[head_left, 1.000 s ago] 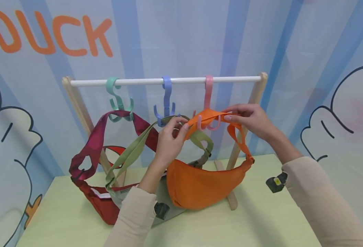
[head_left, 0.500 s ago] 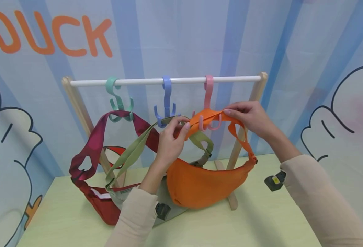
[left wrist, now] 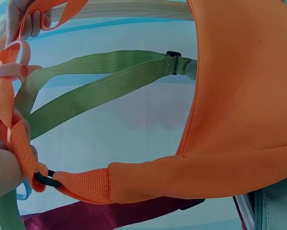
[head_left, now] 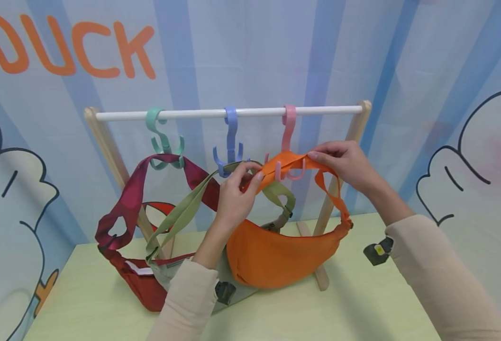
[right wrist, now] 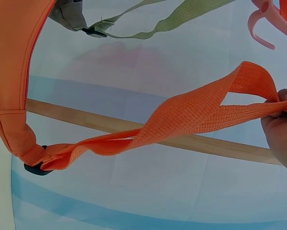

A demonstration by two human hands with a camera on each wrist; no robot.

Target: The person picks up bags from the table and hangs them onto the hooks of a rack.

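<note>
An orange sling bag (head_left: 280, 258) hangs by its strap (head_left: 293, 157) from the pink hook (head_left: 289, 127); the strap passes over the hook's prongs. My left hand (head_left: 235, 199) pinches the strap left of the hook. On the other side, my right hand (head_left: 347, 163) pinches it between thumb and fingers. The left wrist view has the strap's black buckle (left wrist: 47, 179) just below my left fingers. In the right wrist view, a folded, twisted length of orange webbing (right wrist: 191, 115) runs from my hand down to the bag.
A maroon-strapped red bag (head_left: 141, 289) hangs from a green hook (head_left: 161, 130). Behind the orange bag, a grey bag (head_left: 233, 298) with an olive strap (head_left: 186, 208) hangs from a blue hook (head_left: 232, 128). A white rod (head_left: 190, 114) on wooden legs carries the hooks above a pale table (head_left: 361, 303).
My right hand has moved slightly left, its fingers drawing in to a pinch on the strap. The orange bag has swung a little left. My left hand has barely moved.
</note>
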